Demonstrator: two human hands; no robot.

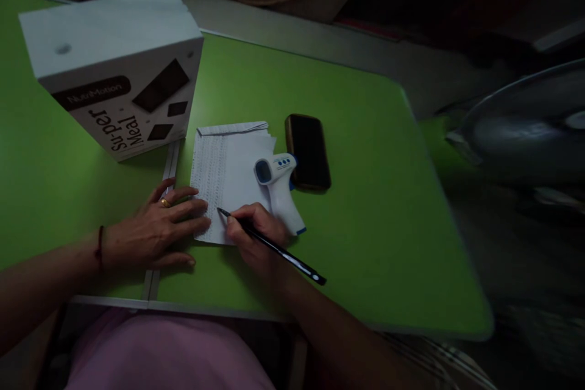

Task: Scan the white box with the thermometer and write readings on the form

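A sheet of white paper (244,164) lies on the green table, its left part covered with small rows of marks. My left hand (158,228) rests flat with fingers apart, the fingertips on the paper's left edge; it wears a ring and a dark red wrist string. In my right hand (258,234) is a slim black pen (286,254), gripped near its tip, which points at the marked part of the paper. Beside that hand, a white infrared thermometer (281,192) lies partly over the paper's right side. A dark smartphone (308,152) lies just beyond it.
A tall white box (123,67) printed "NutriMotion Su-per Meal" stands at the left. The green folding table (375,195) has a metal seam near my left hand and a rounded right edge. A round fan-like object (525,128) stands off to the right.
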